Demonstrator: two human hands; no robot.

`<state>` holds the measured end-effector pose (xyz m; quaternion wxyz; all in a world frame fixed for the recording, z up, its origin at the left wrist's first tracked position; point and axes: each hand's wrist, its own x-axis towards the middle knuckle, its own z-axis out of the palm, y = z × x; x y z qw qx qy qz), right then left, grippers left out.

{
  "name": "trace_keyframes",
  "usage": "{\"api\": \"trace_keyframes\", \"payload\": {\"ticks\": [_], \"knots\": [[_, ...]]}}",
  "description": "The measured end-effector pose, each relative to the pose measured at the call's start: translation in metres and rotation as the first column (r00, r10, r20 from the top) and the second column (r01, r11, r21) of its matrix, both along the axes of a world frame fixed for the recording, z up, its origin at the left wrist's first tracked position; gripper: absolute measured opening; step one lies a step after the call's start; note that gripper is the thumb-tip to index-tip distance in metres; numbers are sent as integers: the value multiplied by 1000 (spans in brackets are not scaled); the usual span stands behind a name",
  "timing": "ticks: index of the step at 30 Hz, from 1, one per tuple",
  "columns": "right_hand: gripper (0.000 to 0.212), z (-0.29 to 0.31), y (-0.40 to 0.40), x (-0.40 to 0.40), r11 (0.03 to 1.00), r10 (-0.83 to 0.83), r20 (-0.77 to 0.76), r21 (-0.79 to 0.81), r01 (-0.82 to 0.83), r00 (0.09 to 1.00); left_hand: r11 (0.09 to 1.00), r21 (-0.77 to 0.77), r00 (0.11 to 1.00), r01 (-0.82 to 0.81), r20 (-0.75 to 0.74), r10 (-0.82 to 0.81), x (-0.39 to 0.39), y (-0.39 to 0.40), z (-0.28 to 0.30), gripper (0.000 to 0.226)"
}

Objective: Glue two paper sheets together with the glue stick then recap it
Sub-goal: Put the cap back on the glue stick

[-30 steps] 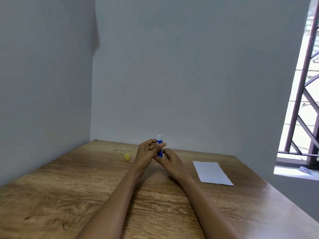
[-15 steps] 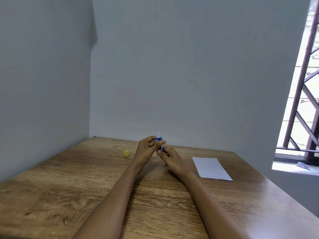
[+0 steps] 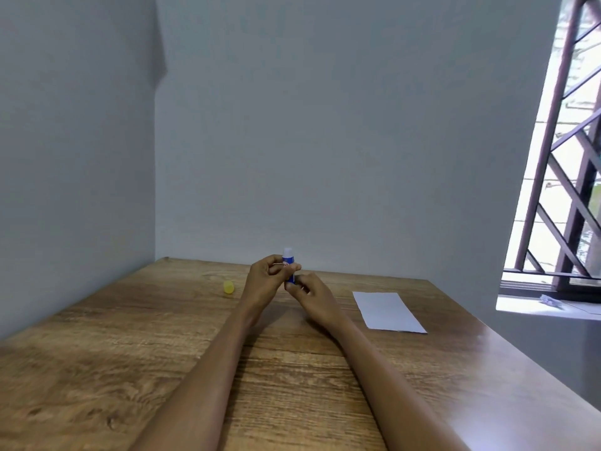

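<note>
A blue glue stick (image 3: 289, 259) stands upright above the far middle of the wooden table (image 3: 130, 346), its pale glue tip exposed at the top. My left hand (image 3: 265, 281) grips its body. My right hand (image 3: 310, 294) pinches its bottom end from below. The yellow cap (image 3: 228, 287) lies on the table to the left of my left hand. A white paper sheet (image 3: 387, 310) lies flat on the table to the right of my right hand; I cannot tell whether it is one sheet or two stacked.
Grey walls close the table's left and far sides. A barred window (image 3: 566, 177) with a sill stands to the right, beyond the table's right edge. A small wrapper (image 3: 549, 300) lies on the sill.
The view has tilted slightly, so hands and table sit a little lower in the picture. Both hands stay on the glue stick in nearly the same pose.
</note>
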<state>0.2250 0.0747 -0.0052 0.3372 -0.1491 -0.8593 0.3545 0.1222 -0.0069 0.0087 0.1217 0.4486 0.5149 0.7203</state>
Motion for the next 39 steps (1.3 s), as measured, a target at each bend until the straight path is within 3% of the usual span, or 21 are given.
{"api": "trace_keyframes", "payload": {"ticks": [3, 5, 7, 13, 19, 26, 31, 34, 36, 39], "knots": [[23, 1, 2, -1, 999, -21, 9, 38, 20, 1000, 1000, -19, 1000, -4, -10, 4, -2, 1, 0, 18], [17, 0, 2, -3, 985, -146, -33, 89, 148, 989, 999, -30, 999, -36, -31, 35, -1, 3, -1, 24], [25, 0, 0, -5, 967, -229, -64, 95, 234, 971, 997, -21, 997, -70, -31, 70, 0, 3, -2, 21], [27, -5, -5, -11, 980, -188, -64, 47, 191, 980, 981, 21, 981, -193, 18, 193, 4, -1, -2, 17], [28, -7, 1, -49, 980, -166, 216, 142, 137, 962, 866, 18, 860, -500, 127, 494, -35, -22, 5, 15], [51, -1, -26, -126, 945, -268, 370, 282, 167, 890, 810, -62, 811, -583, 22, 585, -87, -50, -4, 13], [26, -8, -33, -136, 879, -386, 276, 400, 260, 880, 849, -95, 854, -521, -73, 516, -82, -43, -3, 18], [17, -7, -31, -131, 908, -360, 224, 309, 284, 906, 854, -96, 860, -511, -78, 505, -82, -44, -5, 18], [13, -4, -29, -124, 957, -288, 113, 79, 280, 951, 851, -101, 857, -515, -68, 510, -84, -45, -4, 20], [15, 6, -25, -104, 957, -168, -110, -258, 135, 980, 879, -85, 882, -469, -99, 461, -81, -46, -4, 18]]}}
